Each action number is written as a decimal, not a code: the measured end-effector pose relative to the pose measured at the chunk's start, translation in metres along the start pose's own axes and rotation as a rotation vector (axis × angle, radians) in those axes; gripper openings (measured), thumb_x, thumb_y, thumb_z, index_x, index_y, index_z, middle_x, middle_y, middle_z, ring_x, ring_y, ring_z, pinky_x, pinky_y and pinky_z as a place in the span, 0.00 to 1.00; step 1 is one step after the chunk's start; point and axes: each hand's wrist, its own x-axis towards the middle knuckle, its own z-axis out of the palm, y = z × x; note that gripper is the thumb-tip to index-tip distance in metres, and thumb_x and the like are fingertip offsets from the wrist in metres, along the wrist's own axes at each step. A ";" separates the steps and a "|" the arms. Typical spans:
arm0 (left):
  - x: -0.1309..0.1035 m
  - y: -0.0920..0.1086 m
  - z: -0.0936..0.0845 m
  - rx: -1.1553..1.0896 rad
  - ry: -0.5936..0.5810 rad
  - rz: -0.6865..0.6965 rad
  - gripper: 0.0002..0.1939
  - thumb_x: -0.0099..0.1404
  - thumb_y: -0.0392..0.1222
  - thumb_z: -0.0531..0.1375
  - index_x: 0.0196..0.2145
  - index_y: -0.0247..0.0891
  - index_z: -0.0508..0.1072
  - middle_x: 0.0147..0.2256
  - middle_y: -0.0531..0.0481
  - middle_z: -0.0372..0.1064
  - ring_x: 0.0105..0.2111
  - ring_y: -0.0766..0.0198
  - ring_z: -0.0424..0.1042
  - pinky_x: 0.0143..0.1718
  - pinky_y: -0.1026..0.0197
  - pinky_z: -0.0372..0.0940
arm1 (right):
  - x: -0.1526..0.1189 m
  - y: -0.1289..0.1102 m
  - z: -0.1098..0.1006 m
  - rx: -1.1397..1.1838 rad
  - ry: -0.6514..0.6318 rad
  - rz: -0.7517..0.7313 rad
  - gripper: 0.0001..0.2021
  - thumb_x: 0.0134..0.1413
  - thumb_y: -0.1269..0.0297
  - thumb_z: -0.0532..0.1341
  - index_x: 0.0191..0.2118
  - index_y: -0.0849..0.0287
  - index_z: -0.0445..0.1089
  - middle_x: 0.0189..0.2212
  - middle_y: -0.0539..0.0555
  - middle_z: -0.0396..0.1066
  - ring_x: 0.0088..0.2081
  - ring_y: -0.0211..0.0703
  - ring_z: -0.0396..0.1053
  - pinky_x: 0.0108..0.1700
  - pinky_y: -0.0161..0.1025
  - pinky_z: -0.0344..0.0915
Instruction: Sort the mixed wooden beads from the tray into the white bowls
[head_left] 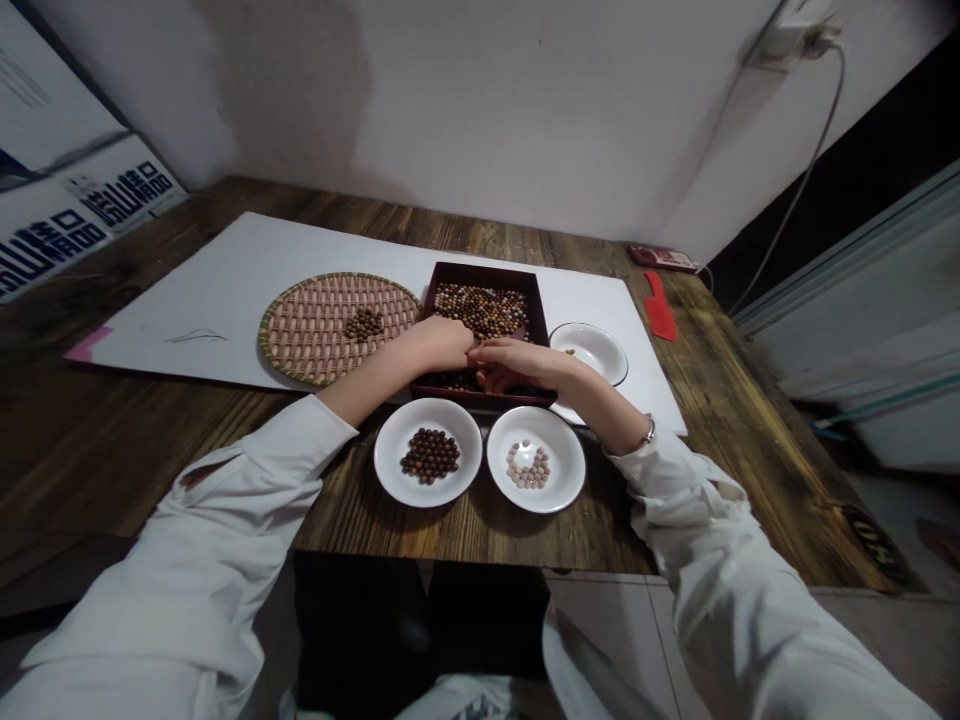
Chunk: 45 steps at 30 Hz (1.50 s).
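A dark red box (538, 300) holds many brown, yellow and pale beads (484, 308). Over its front half my left hand (444, 343) is closed, fingertips hidden. My right hand (517, 365) meets it there, palm turned inward and fingers curled over the dark beads; whatever it holds is too small to name. Nearer me, one white bowl (386, 462) contains dark brown beads (430, 455), and beside it another white bowl (572, 462) contains pale beads (529, 467). A round woven tray (300, 325) with brown beads (364, 323) lies left of the box.
A white dish (600, 350) with a small bead stands right of the box, partly over another dish. The white board (202, 290) lies beneath. Farther right are a red comb (660, 308) and a dark red packet (661, 259). Printed boxes (82, 215) stand at left.
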 end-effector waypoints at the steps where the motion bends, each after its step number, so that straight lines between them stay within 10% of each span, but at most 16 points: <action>1: 0.001 0.000 0.000 0.030 0.001 -0.001 0.21 0.66 0.46 0.52 0.42 0.34 0.82 0.38 0.35 0.79 0.40 0.54 0.78 0.40 0.61 0.66 | -0.001 0.000 0.000 0.003 0.003 0.002 0.05 0.62 0.68 0.58 0.34 0.58 0.64 0.21 0.48 0.69 0.20 0.34 0.66 0.23 0.30 0.65; 9: -0.001 0.000 -0.001 0.073 0.015 0.018 0.27 0.68 0.56 0.49 0.41 0.35 0.82 0.36 0.37 0.79 0.39 0.54 0.77 0.39 0.61 0.64 | 0.000 0.002 -0.005 -0.167 -0.052 -0.099 0.10 0.52 0.81 0.57 0.35 0.59 0.68 0.25 0.46 0.70 0.28 0.35 0.69 0.34 0.31 0.69; 19: 0.003 -0.002 0.001 0.105 0.001 0.025 0.25 0.67 0.52 0.52 0.43 0.31 0.81 0.39 0.33 0.79 0.41 0.49 0.77 0.40 0.58 0.65 | 0.008 0.008 -0.004 -0.733 0.026 -0.461 0.19 0.50 0.73 0.67 0.49 0.64 0.71 0.50 0.59 0.74 0.50 0.48 0.71 0.54 0.42 0.65; 45: 0.001 0.002 -0.001 0.062 0.067 0.003 0.22 0.70 0.49 0.50 0.45 0.33 0.79 0.43 0.36 0.78 0.42 0.53 0.77 0.42 0.60 0.65 | 0.012 0.011 -0.002 -0.887 0.299 -0.498 0.15 0.51 0.81 0.57 0.45 0.68 0.71 0.43 0.60 0.76 0.42 0.44 0.73 0.44 0.35 0.64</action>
